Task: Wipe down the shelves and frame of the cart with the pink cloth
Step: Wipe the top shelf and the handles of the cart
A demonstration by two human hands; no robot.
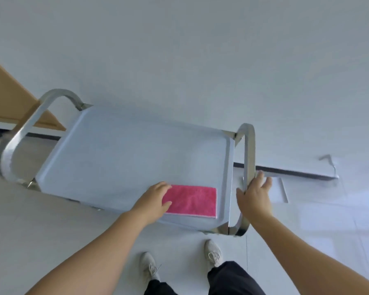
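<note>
I see my left hand (156,200) lying on the near edge of the pink cloth (192,201). Its fingers are loose and mostly straight, with the thumb on the cloth, so it rests on the cloth and does not squeeze it. The cloth lies flat on the top shelf (126,156) of the cart (230,184), stretching away from my left hand toward my right hand. It sits in the near corner of the shelf.

My right hand (255,195) is just past the cloth, at the side of the cart. It is at the metal handle (249,158), with the thumb on one side of the bar and the fingers spread out on the other. The fingers look loose, not wrapped tight.

Far beyond my left hand is the other handle (19,133). Below both hands I see my two shoes (213,252) on the floor (51,231).
</note>
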